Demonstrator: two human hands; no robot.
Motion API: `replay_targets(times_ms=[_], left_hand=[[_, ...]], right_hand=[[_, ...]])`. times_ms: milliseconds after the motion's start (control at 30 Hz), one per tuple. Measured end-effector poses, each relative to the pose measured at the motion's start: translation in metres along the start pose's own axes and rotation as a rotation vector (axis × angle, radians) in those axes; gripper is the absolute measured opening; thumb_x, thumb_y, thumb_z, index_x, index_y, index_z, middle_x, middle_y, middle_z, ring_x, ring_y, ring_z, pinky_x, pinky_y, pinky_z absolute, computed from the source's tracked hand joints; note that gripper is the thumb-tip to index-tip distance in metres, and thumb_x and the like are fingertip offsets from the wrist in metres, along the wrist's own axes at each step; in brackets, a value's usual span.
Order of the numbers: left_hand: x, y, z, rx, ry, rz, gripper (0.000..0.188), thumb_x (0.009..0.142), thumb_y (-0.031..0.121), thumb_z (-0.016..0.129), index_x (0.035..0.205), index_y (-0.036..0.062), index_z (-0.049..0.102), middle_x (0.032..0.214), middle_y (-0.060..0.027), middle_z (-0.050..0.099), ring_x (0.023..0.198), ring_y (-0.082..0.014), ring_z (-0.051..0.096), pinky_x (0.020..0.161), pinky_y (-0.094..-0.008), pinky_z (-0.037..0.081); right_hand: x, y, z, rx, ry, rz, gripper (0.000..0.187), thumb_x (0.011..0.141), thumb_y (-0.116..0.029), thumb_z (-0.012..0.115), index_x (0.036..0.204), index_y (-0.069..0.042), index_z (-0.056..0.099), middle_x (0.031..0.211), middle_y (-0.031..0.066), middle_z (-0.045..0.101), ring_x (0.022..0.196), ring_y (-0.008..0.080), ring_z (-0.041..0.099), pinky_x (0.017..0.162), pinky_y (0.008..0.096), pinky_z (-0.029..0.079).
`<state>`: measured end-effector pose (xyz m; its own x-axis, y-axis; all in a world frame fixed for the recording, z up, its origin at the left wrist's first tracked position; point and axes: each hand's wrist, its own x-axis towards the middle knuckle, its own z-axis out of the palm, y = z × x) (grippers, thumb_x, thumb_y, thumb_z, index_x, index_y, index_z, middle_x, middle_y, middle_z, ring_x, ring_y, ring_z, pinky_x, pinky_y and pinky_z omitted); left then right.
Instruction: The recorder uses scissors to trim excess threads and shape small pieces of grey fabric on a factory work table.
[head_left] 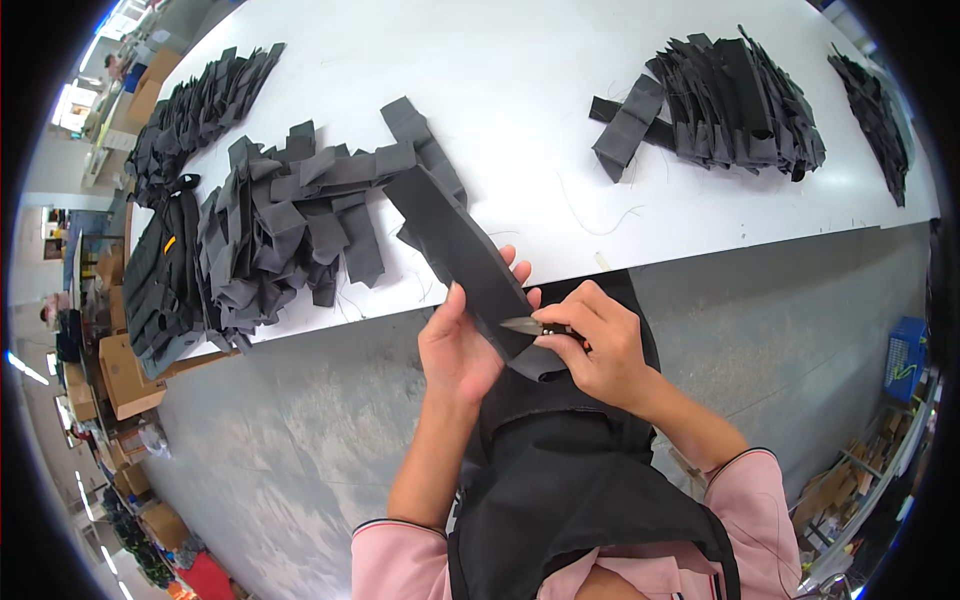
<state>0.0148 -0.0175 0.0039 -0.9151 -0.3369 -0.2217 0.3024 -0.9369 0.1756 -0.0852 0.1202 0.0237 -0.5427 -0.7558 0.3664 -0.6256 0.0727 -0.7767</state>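
A long dark strip of fabric (455,245) lies across my left hand (465,345), whose thumb presses on its near side while the fingers curl round behind. Its far end reaches over the edge of the white table. My right hand (605,345) closes round a pair of thread snips (565,333), with the pointed metal blades resting at the strip's right edge near its lower end. Left of the strip, a loose heap of dark grey fabric pieces (290,215) spreads over the table, and one piece (420,130) sticks out behind the strip.
The white table (520,110) carries a row of stacked fabric pieces (735,105) at right, a narrower bundle (870,120) beyond it and another row (205,110) at far left. A black backpack (165,270) sits at the left corner. Cardboard boxes (130,375) and a blue crate (905,360) stand lower down.
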Motion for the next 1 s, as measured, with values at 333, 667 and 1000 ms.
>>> replay_targets(times_ms=[333, 667, 1000], left_hand=[[-0.005, -0.007, 0.003, 0.001, -0.002, -0.020, 0.050, 0.097, 0.024, 0.042, 0.138, -0.0026, 0.032, 0.143, -0.0164, 0.035, 0.131, -0.0299, 0.036, 0.106, -0.0446, 0.035], [-0.003, -0.011, 0.003, 0.005, 0.016, -0.012, 0.049, 0.098, 0.027, 0.039, 0.136, -0.0039, 0.033, 0.143, -0.0169, 0.035, 0.130, -0.0307, 0.037, 0.108, -0.0467, 0.033], [-0.006, -0.002, 0.004, 0.211, 0.188, 0.044, 0.042, 0.098, 0.021, 0.041, 0.132, -0.0040, 0.039, 0.135, -0.0197, 0.045, 0.122, -0.0302, 0.047, 0.103, -0.0438, 0.042]], right_hand=[[0.011, -0.008, 0.005, 0.003, -0.021, 0.041, 0.026, 0.068, -0.006, 0.074, 0.091, -0.007, 0.062, 0.077, 0.0054, 0.053, 0.061, 0.0211, 0.055, 0.053, 0.0309, 0.042], [0.006, 0.001, 0.008, -0.119, 0.131, -0.128, 0.022, 0.068, -0.009, 0.073, 0.088, -0.008, 0.064, 0.076, 0.0049, 0.054, 0.063, 0.0203, 0.055, 0.053, 0.0313, 0.040], [-0.014, 0.009, -0.017, -0.029, 0.103, 0.110, 0.029, 0.067, 0.001, 0.074, 0.093, -0.005, 0.064, 0.078, 0.0072, 0.054, 0.059, 0.0170, 0.052, 0.053, 0.0269, 0.044]])
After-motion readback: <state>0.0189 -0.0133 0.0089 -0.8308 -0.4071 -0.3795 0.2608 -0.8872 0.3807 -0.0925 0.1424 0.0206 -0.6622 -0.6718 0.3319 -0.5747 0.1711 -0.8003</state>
